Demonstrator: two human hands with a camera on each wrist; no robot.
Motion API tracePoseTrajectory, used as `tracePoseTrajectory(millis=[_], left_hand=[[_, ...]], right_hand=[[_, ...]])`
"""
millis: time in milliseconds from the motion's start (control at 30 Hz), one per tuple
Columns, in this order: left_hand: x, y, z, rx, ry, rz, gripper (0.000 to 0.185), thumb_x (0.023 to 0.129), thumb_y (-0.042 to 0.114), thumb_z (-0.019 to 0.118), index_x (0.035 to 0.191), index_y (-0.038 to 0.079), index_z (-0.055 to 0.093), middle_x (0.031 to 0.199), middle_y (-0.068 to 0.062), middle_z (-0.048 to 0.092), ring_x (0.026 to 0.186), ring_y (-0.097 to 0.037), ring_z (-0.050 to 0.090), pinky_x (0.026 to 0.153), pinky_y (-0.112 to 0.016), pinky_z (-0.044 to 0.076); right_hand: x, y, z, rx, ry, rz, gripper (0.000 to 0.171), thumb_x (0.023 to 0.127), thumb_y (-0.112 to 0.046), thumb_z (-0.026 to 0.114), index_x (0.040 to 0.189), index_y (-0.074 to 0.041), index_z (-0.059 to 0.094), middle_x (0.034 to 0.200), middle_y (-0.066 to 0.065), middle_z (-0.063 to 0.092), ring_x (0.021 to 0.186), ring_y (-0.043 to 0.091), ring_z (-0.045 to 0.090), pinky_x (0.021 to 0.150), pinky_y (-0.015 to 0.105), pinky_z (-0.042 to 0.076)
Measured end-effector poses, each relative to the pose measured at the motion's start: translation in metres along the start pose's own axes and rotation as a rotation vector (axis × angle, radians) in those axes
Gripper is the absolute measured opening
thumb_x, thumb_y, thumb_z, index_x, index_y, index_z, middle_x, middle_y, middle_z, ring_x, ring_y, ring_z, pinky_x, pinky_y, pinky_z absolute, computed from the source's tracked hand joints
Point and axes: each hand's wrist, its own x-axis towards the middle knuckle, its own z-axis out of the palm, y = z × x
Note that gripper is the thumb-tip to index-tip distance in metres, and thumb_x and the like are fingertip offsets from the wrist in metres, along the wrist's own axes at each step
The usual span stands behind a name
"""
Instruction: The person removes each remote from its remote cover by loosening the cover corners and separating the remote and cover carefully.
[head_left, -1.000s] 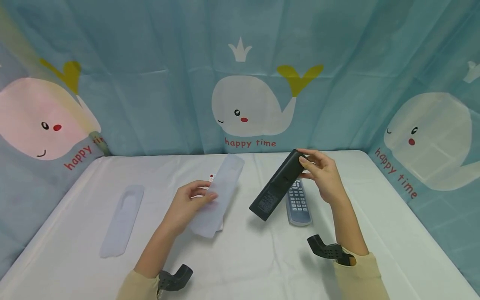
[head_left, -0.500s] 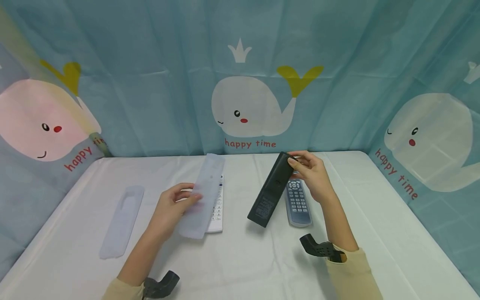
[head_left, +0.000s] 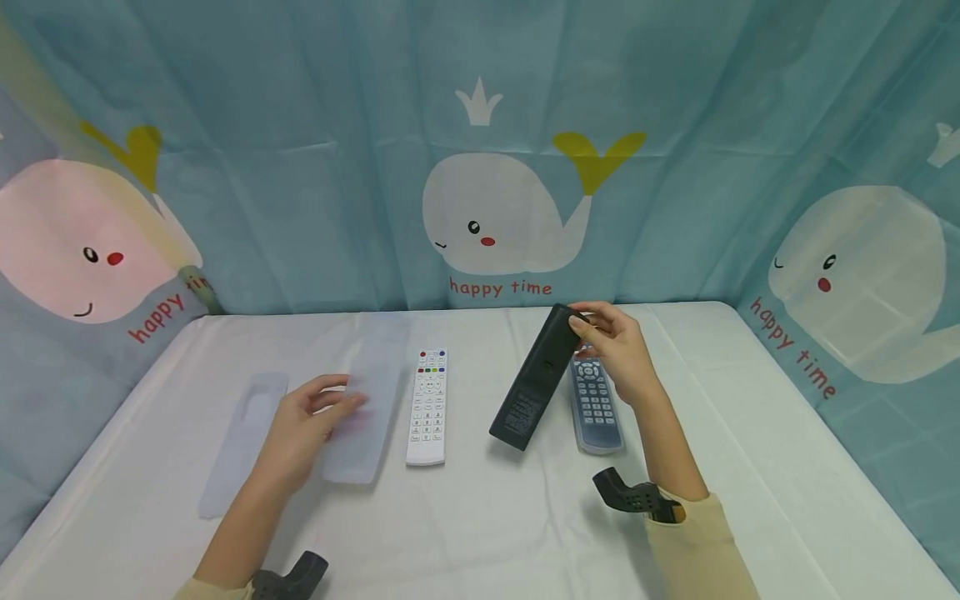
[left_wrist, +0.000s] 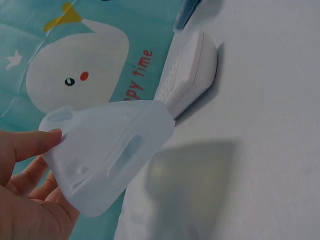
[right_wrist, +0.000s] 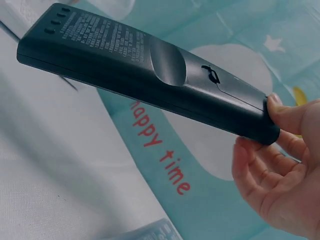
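- Now your left hand (head_left: 303, 425) pinches the translucent silicone sleeve (head_left: 360, 417) by its near end, thumb on top and fingers curled beneath; a second ago that sleeve lay over the white remote (head_left: 427, 406), and it has since swung clear to the left, blurred with motion in the head view.
- Freed of its cover, the white remote lies face up on the counter (head_left: 480, 517), just right of the sleeve; the left wrist view shows the sleeve (left_wrist: 107, 150) held up off the cloth with the remote (left_wrist: 187, 75) beyond it.
- Your right hand (head_left: 618, 354) grips the black remote (head_left: 534, 379) at its far end, back side up and near end tilted down toward the counter; over the last second it has drifted slightly left and sunk a little, hardly changed otherwise.
- From the right wrist, fingertips (right_wrist: 282, 112) clamp the black remote (right_wrist: 145, 75) at its battery-door end, label text showing at the other end.
- Judging by this, the sleeve is off the white remote and the black one looks next in line for a cover.
- A grey remote (head_left: 595, 404) already wearing a clear cover lies just right of the black one; another empty sleeve (head_left: 243, 442) rests flat at far left, well apart.
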Motion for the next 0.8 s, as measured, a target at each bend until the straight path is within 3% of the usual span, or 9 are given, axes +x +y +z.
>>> tracePoseTrajectory(millis=[267, 567, 800], left_hand=[[0.002, -0.013, -0.012, -0.036, 0.007, -0.024, 0.054, 0.101, 0.018, 0.073, 0.147, 0.000, 0.051, 0.086, 0.023, 0.068, 0.081, 0.001, 0.056, 0.070, -0.022, 0.045], [0.006, -0.022, -0.022, -0.033, 0.028, -0.055, 0.052, 0.102, 0.018, 0.072, 0.146, 0.000, 0.052, 0.082, 0.026, 0.067, 0.080, 0.004, 0.056, 0.069, -0.021, 0.045], [0.009, -0.028, -0.029, -0.024, 0.030, -0.069, 0.054, 0.102, 0.018, 0.072, 0.147, -0.002, 0.050, 0.081, 0.028, 0.068, 0.079, 0.005, 0.055, 0.068, -0.021, 0.045]], right_hand=[[-0.002, 0.000, 0.001, 0.019, -0.021, 0.031, 0.041, 0.109, -0.012, 0.059, 0.147, 0.004, 0.056, 0.123, 0.016, 0.060, 0.076, 0.009, 0.064, 0.070, 0.023, 0.058], [-0.003, -0.001, 0.004, 0.119, -0.058, 0.046, 0.043, 0.111, -0.013, 0.055, 0.149, 0.006, 0.051, 0.130, 0.019, 0.057, 0.061, 0.009, 0.066, 0.063, 0.024, 0.062], [-0.005, -0.004, 0.006, 0.138, -0.089, 0.047, 0.044, 0.112, -0.014, 0.052, 0.153, 0.002, 0.046, 0.133, 0.021, 0.054, 0.063, 0.011, 0.070, 0.065, 0.026, 0.064]])
